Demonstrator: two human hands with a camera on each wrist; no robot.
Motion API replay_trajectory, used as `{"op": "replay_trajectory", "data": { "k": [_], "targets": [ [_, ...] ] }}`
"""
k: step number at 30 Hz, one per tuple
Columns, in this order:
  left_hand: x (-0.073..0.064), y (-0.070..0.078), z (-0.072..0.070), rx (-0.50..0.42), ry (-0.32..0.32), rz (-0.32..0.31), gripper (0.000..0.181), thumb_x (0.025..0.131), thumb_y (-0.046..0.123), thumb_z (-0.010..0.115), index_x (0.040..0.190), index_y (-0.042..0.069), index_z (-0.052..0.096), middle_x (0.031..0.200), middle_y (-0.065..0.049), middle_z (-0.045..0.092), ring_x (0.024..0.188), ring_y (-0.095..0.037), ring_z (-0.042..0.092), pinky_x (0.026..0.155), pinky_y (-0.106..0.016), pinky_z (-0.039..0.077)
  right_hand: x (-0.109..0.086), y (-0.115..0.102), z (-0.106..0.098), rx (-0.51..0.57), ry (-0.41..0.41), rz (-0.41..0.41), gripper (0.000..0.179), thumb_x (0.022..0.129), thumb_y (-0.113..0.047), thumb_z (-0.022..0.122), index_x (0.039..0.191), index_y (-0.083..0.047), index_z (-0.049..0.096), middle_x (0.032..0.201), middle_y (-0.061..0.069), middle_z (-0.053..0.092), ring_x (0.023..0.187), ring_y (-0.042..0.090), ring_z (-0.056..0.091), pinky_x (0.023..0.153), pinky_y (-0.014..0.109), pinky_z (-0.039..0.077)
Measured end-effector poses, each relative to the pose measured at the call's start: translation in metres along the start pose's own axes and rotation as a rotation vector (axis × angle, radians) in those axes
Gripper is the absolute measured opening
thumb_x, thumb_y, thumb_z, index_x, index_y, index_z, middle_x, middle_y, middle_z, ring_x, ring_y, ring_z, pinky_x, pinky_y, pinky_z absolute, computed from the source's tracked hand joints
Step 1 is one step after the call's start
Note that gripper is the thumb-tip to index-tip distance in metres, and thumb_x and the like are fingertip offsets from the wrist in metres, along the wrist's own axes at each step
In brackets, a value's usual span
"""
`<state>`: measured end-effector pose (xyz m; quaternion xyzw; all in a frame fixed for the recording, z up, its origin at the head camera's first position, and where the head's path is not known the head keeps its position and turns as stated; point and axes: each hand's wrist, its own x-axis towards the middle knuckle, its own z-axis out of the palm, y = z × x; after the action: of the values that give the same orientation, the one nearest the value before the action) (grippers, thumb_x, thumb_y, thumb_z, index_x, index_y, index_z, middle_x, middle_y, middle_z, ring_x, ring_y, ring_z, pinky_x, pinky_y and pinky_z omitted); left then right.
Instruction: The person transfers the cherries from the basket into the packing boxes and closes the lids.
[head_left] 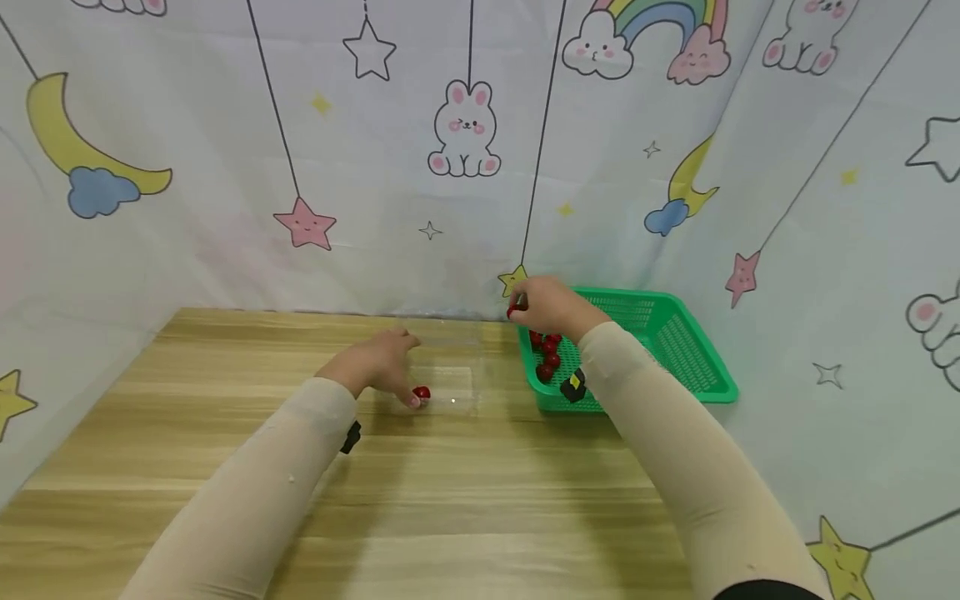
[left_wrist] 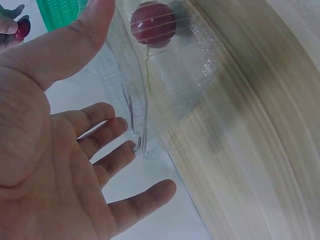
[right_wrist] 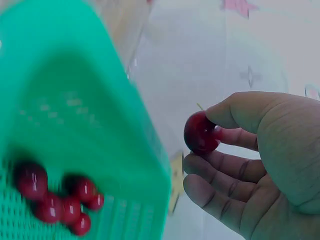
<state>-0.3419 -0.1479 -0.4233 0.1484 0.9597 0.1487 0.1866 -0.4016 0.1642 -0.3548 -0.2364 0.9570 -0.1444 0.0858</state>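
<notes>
My right hand (head_left: pixel 553 307) pinches a dark red cherry (right_wrist: pixel 200 134) with a short stem between thumb and fingers, above the left rim of the green basket (head_left: pixel 693 346). My left hand (head_left: pixel 381 365) is at the left side of a clear plastic box (head_left: pixel 450 342), its fingers spread and fairly straight, fingertips right at the wall in the left wrist view. Inside the box lies one cherry (left_wrist: pixel 153 25) with a green stem, near the left thumb. Several more cherries (head_left: pixel 550 358) are bunched in the left part of the basket.
Both the box and the basket stand on a wood-grain table (head_left: pixel 465 508), toward its back edge. Close behind hangs a white cloth (head_left: pixel 225 167) printed with stars, moons and rabbits, which also runs along the right side.
</notes>
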Motion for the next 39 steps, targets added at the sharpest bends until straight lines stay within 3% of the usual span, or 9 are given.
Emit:
{"op": "replay_trajectory", "data": {
  "k": [6,16,26,39],
  "targets": [
    [-0.001,-0.004,-0.001,0.000,0.001,0.002,0.117,0.086,0.044,0.102,0.177,0.008,0.038,0.184,-0.023,0.032,0.168,-0.051,0.034,0.131,-0.069,0.042,0.006,-0.034,0.023,-0.012,-0.069,-0.099,0.017,0.115,-0.023,0.068,0.123,-0.012,0.079,0.120,0.008,0.080,0.105,0.024,0.077,0.094,0.044,0.066],
    [0.003,-0.002,-0.001,-0.005,-0.005,-0.009,0.116,0.085,0.045,0.102,0.177,0.009,0.040,0.184,-0.021,0.032,0.169,-0.049,0.034,0.131,-0.068,0.043,0.016,-0.064,0.057,-0.074,-0.150,-0.189,0.015,0.114,-0.021,0.071,0.121,-0.012,0.081,0.119,0.008,0.080,0.105,0.022,0.075,0.096,0.041,0.065],
    [-0.003,0.001,-0.004,-0.002,-0.006,-0.023,0.116,0.085,0.044,0.103,0.177,0.009,0.041,0.183,-0.019,0.035,0.169,-0.048,0.035,0.130,-0.068,0.043,0.030,-0.079,0.088,-0.073,-0.241,-0.228,0.012,0.111,-0.022,0.074,0.116,-0.013,0.082,0.114,0.003,0.081,0.099,0.018,0.073,0.098,0.040,0.065],
    [-0.001,-0.004,-0.001,-0.013,0.007,0.002,0.116,0.084,0.042,0.104,0.176,0.008,0.041,0.183,-0.019,0.035,0.169,-0.047,0.035,0.129,-0.067,0.046,0.037,-0.088,0.110,-0.012,-0.326,-0.256,0.012,0.111,-0.021,0.075,0.108,-0.016,0.085,0.102,-0.004,0.083,0.091,0.011,0.074,0.092,0.035,0.064]
  ]
}}
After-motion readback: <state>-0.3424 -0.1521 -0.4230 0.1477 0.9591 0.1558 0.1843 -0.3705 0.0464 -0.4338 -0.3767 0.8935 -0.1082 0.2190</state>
